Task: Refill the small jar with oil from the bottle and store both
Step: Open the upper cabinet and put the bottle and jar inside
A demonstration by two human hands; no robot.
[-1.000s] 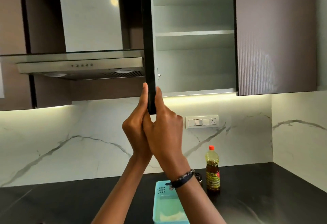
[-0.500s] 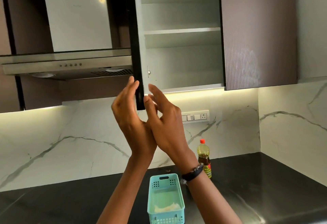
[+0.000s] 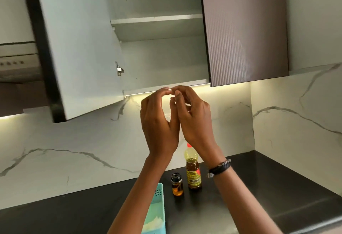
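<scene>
— Two hands hang empty in front of the open cupboard (image 3: pixel 162 58); the left hand (image 3: pixel 159 121) and right hand (image 3: pixel 194 117) are raised side by side, fingers loosely bent, gripping nothing; which step is this?

— Storing, by the look of it; the cupboard door (image 3: pixel 79 48) stands swung wide to the left, its shelves bare, and neither container is picked up yet.

— Where are they?

— On the dark counter (image 3: pixel 277 187) below the wrists; the small jar (image 3: pixel 177 186), black-capped and holding some amber oil, stands just beside the bottle (image 3: pixel 193 171) with its red cap; a turquoise basket (image 3: pixel 159 200) sits near, to the left.

— Next?

— Probably lowering both hands, taking one container upright, and lifting it to the bottom shelf; whether the refill is finished cannot be told.
</scene>
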